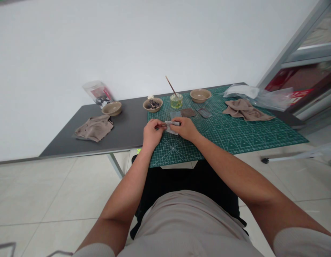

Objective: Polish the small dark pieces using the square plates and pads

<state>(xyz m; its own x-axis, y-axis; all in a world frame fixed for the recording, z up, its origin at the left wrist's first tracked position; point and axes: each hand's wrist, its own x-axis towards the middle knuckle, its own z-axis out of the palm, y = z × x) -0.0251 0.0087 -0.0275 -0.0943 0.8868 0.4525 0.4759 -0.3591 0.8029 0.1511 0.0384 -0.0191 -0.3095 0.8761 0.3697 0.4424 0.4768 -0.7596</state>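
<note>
Above the green cutting mat [178, 153], my right hand [187, 129] grips a small folded grey sheet [172, 131] that looks like sandpaper. My left hand [152, 134] is closed in a pinch at the sheet's left edge. Its fingertips seem to hold a small dark piece, too small to make out. Just beyond my hands lie a blue-grey square [175, 115], a brown square [188, 112] and a grey, rounded flat piece [204, 112].
Behind stand a bowl of dark pieces [152, 109], a glass jar of yellowish liquid [176, 103] with a brush [171, 85], and another bowl [200, 100]. Brown cloths [94, 127] [243, 109] lie on both sides. A third bowl [112, 110], a clear container [97, 92] and plastic bag [272, 98] sit farther out.
</note>
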